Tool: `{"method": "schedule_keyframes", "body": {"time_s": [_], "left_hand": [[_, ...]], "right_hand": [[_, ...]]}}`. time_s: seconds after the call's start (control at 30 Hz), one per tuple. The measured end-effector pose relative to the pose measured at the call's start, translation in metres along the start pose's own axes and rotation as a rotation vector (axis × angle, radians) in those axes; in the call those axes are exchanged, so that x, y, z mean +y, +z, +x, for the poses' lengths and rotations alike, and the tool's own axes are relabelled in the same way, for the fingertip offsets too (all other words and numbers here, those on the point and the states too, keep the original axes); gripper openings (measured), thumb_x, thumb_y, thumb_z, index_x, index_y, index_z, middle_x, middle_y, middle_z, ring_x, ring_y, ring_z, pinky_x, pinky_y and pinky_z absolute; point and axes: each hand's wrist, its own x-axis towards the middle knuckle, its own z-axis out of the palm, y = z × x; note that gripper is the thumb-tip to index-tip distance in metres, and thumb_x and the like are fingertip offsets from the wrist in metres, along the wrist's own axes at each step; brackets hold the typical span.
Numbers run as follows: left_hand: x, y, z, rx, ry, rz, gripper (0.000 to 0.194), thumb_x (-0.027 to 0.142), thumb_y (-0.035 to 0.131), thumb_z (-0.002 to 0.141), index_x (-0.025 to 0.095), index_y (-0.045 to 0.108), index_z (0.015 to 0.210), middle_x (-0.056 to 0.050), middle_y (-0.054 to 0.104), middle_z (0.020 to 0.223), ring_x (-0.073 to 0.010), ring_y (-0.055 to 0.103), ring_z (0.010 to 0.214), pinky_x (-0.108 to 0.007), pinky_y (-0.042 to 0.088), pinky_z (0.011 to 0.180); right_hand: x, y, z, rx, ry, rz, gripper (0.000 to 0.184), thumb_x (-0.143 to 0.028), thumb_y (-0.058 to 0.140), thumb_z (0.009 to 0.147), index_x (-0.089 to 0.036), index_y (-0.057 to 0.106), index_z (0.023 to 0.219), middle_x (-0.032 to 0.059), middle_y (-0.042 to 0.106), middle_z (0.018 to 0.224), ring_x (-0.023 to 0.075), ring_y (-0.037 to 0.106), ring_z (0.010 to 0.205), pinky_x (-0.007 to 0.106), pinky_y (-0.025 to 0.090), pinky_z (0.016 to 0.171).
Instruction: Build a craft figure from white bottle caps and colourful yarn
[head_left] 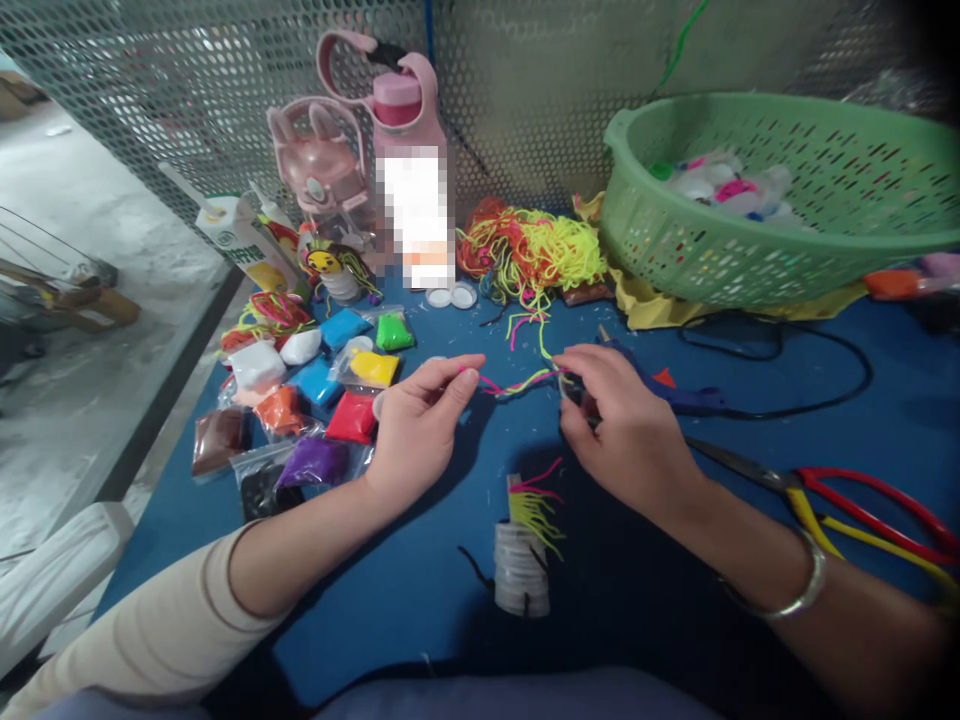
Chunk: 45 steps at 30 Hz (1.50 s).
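Note:
A thin length of pink and yellow yarn [517, 386] runs between my two hands above the blue table. My left hand [420, 415] pinches its left end between thumb and fingers. At the other end, my right hand [622, 420] grips the yarn with the fingertips, and a yellow tail sticks up beside them. Below, between my forearms, lies a small figure body of stacked clear caps [521, 570] with dark string limbs. A fringe of yellow and pink yarn [534, 510] is attached at its top.
Bags of coloured clay [349, 415] crowd the left side. A finished doll [337, 272], pink bottle [405, 110] and yarn heap [536, 245] stand behind. To the right are a green basket [750, 250], a blue glue gun [675, 390] with its cord, and red-and-yellow-handled scissors [795, 490].

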Motion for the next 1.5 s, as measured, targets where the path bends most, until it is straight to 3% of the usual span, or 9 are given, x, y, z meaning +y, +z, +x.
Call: {"method": "schedule_keyframes", "body": {"time_s": [0.1,0.23,0.4,0.67,0.83,1.0,1.17,1.37,1.5], "left_hand": [[-0.001,0.003,-0.005,-0.071,0.006,-0.061,0.019,0.029,0.066,0.083,0.021,0.074,0.098,-0.002,0.073,0.091,-0.0124,0.063,0.082,-0.023,0.05,0.075],[-0.002,0.007,-0.012,-0.167,0.026,-0.106,0.015,0.025,0.066,0.083,0.021,0.074,0.096,-0.002,0.074,0.091,-0.0133,0.066,0.083,-0.026,0.053,0.077],[0.002,0.008,-0.016,-0.214,0.065,-0.085,0.012,0.023,0.065,0.084,0.021,0.074,0.091,-0.003,0.074,0.092,-0.0149,0.068,0.086,-0.029,0.055,0.081],[0.027,-0.029,0.004,0.143,0.289,0.008,0.014,0.032,0.065,0.085,0.027,0.073,0.095,0.0,0.072,0.094,-0.0135,0.066,0.087,-0.027,0.055,0.078],[0.039,-0.052,0.02,0.332,0.547,0.031,0.014,0.027,0.066,0.085,0.029,0.073,0.097,0.0,0.064,0.108,-0.0146,0.06,0.104,-0.028,0.052,0.087],[0.041,-0.038,0.007,0.065,0.51,0.17,0.014,0.019,0.067,0.083,0.027,0.074,0.092,-0.002,0.06,0.126,-0.0198,0.053,0.121,-0.042,0.042,0.107],[0.04,-0.012,-0.022,-0.306,0.421,0.07,0.017,0.019,0.069,0.081,0.033,0.076,0.089,0.002,0.048,0.144,-0.0252,0.041,0.136,-0.05,0.04,0.109],[0.014,-0.005,-0.04,-0.391,0.247,-0.06,0.017,0.023,0.067,0.083,0.033,0.076,0.094,-0.002,0.051,0.142,-0.0264,0.049,0.13,-0.046,0.05,0.1],[-0.001,-0.001,-0.043,-0.416,0.19,-0.043,0.016,0.021,0.068,0.082,0.032,0.076,0.09,-0.003,0.053,0.14,-0.0259,0.049,0.129,-0.046,0.048,0.102]], "right_hand": [[-0.012,-0.006,-0.002,0.026,0.007,0.189,0.048,-0.008,0.052,0.082,-0.019,0.049,0.128,0.0119,0.053,0.135,0.0217,0.064,0.1,0.031,0.055,0.076],[-0.023,-0.006,-0.006,-0.165,0.092,0.56,0.066,-0.008,0.05,0.085,-0.029,0.028,0.143,0.0112,0.034,0.152,0.0133,0.069,0.081,0.024,0.056,0.06],[-0.018,0.004,-0.004,-0.375,0.164,0.9,0.061,-0.007,0.047,0.087,-0.025,0.028,0.142,0.0124,0.056,0.134,0.019,0.065,0.108,0.035,0.055,0.09],[0.013,0.016,0.002,-0.239,0.353,0.745,0.037,-0.016,0.053,0.085,-0.018,0.051,0.122,0.0147,0.064,0.121,0.0219,0.063,0.112,0.039,0.052,0.095],[0.012,-0.009,0.012,-0.054,0.228,0.376,0.058,-0.018,0.055,0.085,-0.023,0.036,0.139,0.0116,0.065,0.115,0.0117,0.063,0.059,0.029,0.053,0.058],[-0.018,-0.047,0.031,0.08,0.082,0.217,0.06,-0.014,0.06,0.079,-0.027,0.043,0.135,0.0113,0.057,0.129,0.0162,0.061,0.072,0.028,0.048,0.054],[-0.05,-0.051,0.024,-0.457,0.153,0.865,0.073,-0.018,0.061,0.08,-0.033,0.028,0.143,0.0075,0.061,0.125,0.014,0.065,0.076,0.024,0.053,0.059],[-0.038,-0.036,-0.003,-0.571,0.302,0.913,0.016,-0.032,0.059,0.089,-0.021,0.061,0.1,-0.0019,0.065,0.07,0.0091,0.058,0.056,0.02,0.047,0.051],[-0.026,-0.03,-0.005,-0.552,0.188,0.673,0.015,-0.032,0.058,0.089,-0.022,0.069,0.085,-0.0017,0.068,0.07,0.0102,0.059,0.06,0.02,0.045,0.054]]}}
